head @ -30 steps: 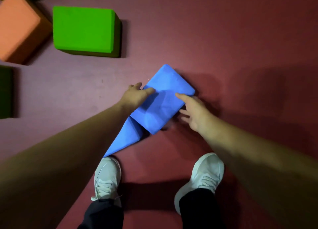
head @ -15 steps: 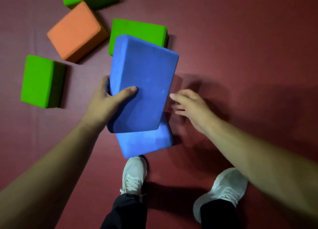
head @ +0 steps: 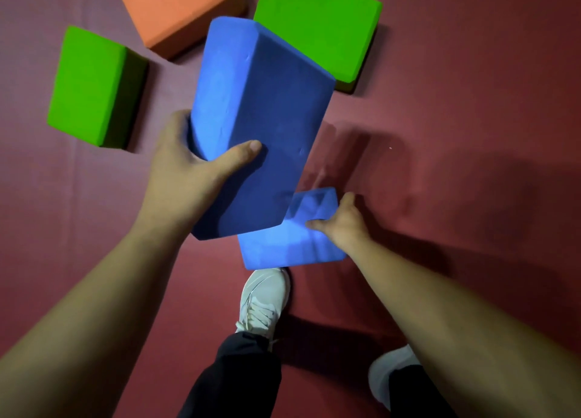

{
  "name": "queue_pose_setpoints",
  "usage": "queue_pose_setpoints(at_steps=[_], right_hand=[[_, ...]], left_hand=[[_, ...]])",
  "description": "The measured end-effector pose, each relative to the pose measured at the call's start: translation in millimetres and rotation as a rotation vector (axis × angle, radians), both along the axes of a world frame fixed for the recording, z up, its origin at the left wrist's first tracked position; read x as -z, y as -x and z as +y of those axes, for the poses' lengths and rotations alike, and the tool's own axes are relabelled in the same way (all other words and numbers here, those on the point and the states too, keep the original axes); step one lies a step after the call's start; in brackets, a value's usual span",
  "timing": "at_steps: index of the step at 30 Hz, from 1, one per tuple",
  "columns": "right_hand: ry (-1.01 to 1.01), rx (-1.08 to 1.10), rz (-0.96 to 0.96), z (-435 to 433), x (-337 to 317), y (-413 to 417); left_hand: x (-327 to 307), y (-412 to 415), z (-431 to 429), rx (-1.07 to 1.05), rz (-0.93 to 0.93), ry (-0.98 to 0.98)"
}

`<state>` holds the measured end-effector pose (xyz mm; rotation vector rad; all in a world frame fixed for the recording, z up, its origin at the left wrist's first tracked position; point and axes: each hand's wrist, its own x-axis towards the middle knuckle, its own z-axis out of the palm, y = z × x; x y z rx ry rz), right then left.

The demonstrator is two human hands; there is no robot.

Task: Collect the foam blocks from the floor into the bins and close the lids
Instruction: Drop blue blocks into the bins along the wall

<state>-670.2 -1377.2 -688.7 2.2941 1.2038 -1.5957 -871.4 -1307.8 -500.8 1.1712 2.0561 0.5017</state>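
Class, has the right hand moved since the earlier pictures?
Yes: the right hand has come down onto the floor block by the white shoe, now gripping it.

It looks like a play or exercise room. A dark red, mat-like floor spreads past the right hand. Beyond the left hand lie a green foam block, an orange foam block and a second green foam block.

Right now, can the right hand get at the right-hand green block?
Probably yes: bare floor lies between the right hand and the green block; the raised blue block hides only a corner. Its grip is on the lower blue block.
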Motion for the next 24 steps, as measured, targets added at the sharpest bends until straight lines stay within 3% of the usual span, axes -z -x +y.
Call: queue_pose_setpoints(at_steps=[4,8,12,18,24], right_hand=[[-0.090,0.091,0.136,8,-52,-11],[-0.256,0.055,0.011,37,-147,-45],[-0.389,0.157,-0.045,71,-267,-98],[-0.506,0.245,-0.136,109,-489,-178],[-0.807,0.215,-0.179,108,-727,-244]], left_hand=[[-29,3,6,-0.049,0.003,-0.020],[-88,-15,20,-0.108,-0.024,-0.064],[-166,-42,38,-0.141,-0.002,-0.107],[-340,-91,68,-0.142,0.008,-0.093],[-548,-162,83,-0.077,0.026,-0.204]])
